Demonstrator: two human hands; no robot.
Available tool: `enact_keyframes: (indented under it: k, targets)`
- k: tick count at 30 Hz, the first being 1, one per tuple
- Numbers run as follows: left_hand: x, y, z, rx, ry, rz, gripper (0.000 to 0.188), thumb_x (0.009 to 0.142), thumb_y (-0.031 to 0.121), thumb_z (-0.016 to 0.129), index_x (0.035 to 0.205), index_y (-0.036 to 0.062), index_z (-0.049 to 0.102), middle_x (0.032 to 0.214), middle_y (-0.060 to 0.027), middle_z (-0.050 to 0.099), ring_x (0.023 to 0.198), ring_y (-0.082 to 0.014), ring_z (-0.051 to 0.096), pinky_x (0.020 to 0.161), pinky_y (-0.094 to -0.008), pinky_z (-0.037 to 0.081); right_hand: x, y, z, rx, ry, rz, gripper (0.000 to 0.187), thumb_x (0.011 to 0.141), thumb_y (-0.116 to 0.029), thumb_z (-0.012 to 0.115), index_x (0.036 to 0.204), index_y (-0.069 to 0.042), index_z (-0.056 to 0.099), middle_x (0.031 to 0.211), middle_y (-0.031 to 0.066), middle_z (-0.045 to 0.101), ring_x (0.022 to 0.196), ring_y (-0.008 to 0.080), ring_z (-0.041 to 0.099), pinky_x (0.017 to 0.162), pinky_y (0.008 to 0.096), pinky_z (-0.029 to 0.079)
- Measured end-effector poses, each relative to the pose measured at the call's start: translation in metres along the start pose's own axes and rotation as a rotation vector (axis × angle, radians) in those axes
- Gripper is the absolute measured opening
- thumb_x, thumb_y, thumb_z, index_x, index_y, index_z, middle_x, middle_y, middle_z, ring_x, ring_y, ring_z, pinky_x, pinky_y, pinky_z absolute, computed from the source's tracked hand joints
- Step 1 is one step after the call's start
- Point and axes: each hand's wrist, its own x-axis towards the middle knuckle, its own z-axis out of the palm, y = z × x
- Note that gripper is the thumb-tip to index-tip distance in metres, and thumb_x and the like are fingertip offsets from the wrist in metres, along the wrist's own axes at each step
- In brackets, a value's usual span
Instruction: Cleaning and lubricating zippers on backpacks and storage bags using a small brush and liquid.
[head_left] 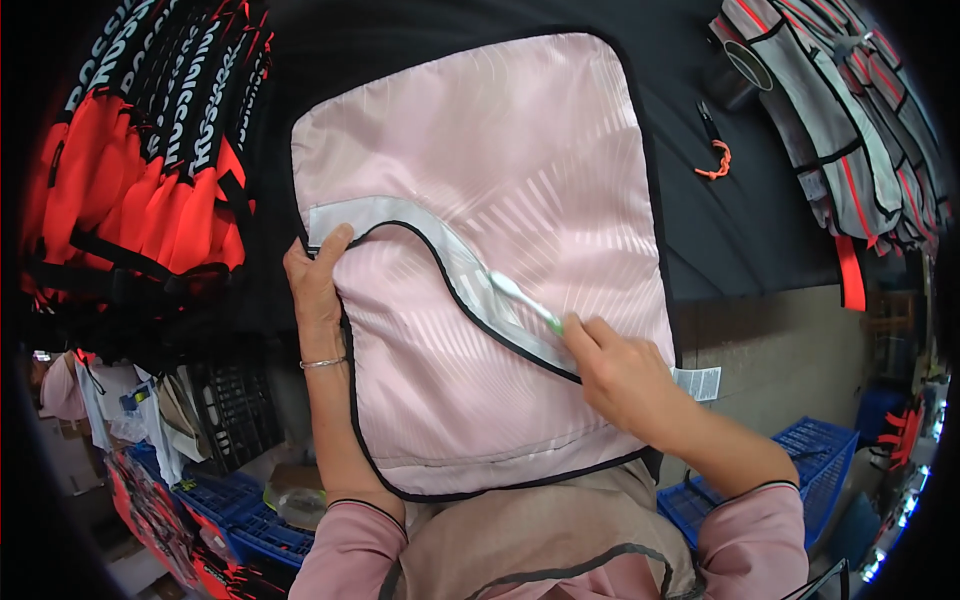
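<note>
A pink patterned fabric panel (540, 130) with black bound edges lies before me, its near end over my lap. A curved, black-edged opening crosses it, exposing a pale grey strip (400, 211). My left hand (318, 275) grips the panel's left edge at one end of the opening, thumb on top. In my right hand (620, 375) is a white and green toothbrush (522, 298), its head against the grey strip; its bristles are hidden. A white label (697, 383) sticks out at the panel's right edge.
Red and black bags (150, 180) are piled at the left of the black table (700, 240). Grey pieces with red trim (850, 140) lie at the right, near a dark cup (745, 75) and a small tool with an orange cord (716, 158). Blue crates (815, 460) stand below.
</note>
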Motion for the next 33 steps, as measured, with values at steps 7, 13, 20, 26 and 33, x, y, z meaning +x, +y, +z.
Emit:
enact_keyframes:
  k: [7,13,20,26,33]
  targets:
    - [-0.008,0.019,0.010,0.091,0.044,0.048,0.055,0.078,0.011,0.081,0.124,-0.0062,0.057,0.112,-0.0103,0.064,0.101,-0.0182,0.062,0.093,-0.0293,0.046,-0.067,0.013,-0.025,-0.067,-0.238,-0.011,0.035,0.079,-0.001,0.056,0.114,0.003,0.051,0.092,0.0145,0.058,0.065,0.0339,0.065,0.056,0.0435,0.052]
    - [-0.105,0.078,0.069,1.086,-0.528,0.914,0.052,0.077,0.015,0.076,0.126,0.0066,0.060,0.122,-0.0156,0.061,0.122,-0.0370,0.052,0.107,-0.0489,0.038,-0.059,0.020,-0.023,-0.059,-0.128,-0.030,0.032,0.079,0.000,0.057,0.110,0.003,0.052,0.088,0.0136,0.056,0.065,0.0318,0.065,0.055,0.0406,0.052]
    - [-0.143,0.026,0.074,1.104,-0.897,0.801,0.033,0.075,0.013,0.075,0.107,0.0142,0.070,0.109,-0.0015,0.064,0.115,-0.0236,0.057,0.108,-0.0471,0.034,-0.051,0.039,-0.009,-0.158,-0.124,-0.170,0.044,0.073,-0.001,0.061,0.117,-0.001,0.053,0.089,0.0089,0.056,0.065,0.0266,0.065,0.050,0.0367,0.050]
    - [-0.144,0.016,0.075,1.131,-0.828,0.897,0.022,0.077,0.014,0.072,0.098,0.0139,0.070,0.103,0.0007,0.064,0.111,-0.0197,0.058,0.106,-0.0413,0.035,-0.082,0.054,-0.038,-0.326,-0.265,-0.225,0.041,0.074,-0.007,0.063,0.113,-0.001,0.054,0.090,0.0067,0.056,0.065,0.0212,0.065,0.049,0.0337,0.051]
    - [-0.139,0.011,0.091,0.970,-1.015,0.954,0.027,0.077,0.012,0.064,0.103,0.0097,0.070,0.104,-0.0017,0.066,0.104,-0.0187,0.060,0.100,-0.0374,0.044,-0.067,0.060,-0.041,-0.401,-0.175,-0.273,0.032,0.079,-0.012,0.060,0.110,-0.003,0.057,0.085,0.0046,0.055,0.064,0.0171,0.064,0.048,0.0324,0.051]
